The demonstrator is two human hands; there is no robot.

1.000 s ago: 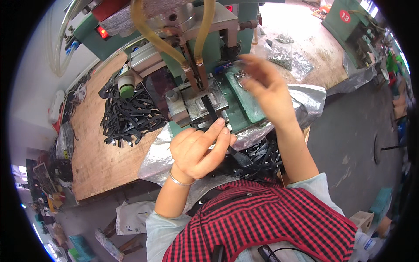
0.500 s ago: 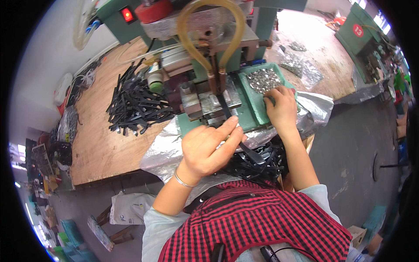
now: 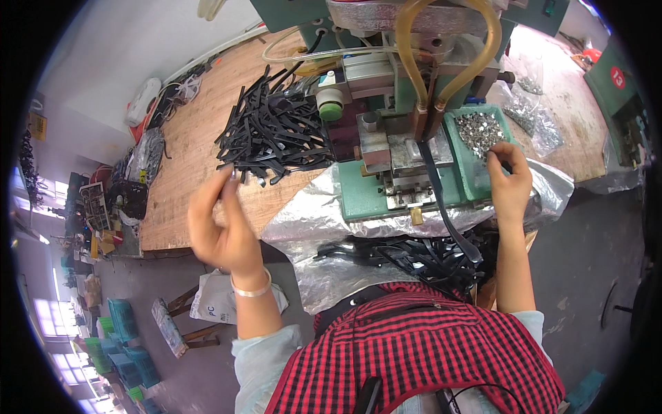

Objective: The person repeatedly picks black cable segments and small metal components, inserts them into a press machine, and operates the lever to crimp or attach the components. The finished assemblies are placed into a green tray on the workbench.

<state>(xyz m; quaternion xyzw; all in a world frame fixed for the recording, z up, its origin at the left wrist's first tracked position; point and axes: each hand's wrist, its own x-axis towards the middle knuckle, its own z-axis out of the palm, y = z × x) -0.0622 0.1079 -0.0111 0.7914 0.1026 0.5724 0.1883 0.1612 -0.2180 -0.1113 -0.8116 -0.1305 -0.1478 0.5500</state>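
Observation:
Out at the left, my left hand (image 3: 224,228) is raised with thumb and fingertips close together, just in front of a pile of black strips (image 3: 272,131); whatever it pinches is too small and blurred to name. My right hand (image 3: 512,183) is over the front right of a green tray (image 3: 476,186) of small shiny metal pieces (image 3: 479,132). Its thumb and fingers are pinched, and anything in them is hidden. Between the hands, one black strip (image 3: 441,200) sits with its upper end under the head of a green bench machine (image 3: 355,196) and hangs down in front, untouched.
More black strips (image 3: 414,259) lie in front of the machine, close to my apron. Silver foil (image 3: 296,214) covers the table edge. Clear bags of metal pieces (image 3: 534,117) lie at the right, and a white sack (image 3: 214,300) is on the floor.
My left hand has let go of the strip at the machine and swung left to the pile. My right hand stays at the tray, fingers now pinched. The view has shifted left.

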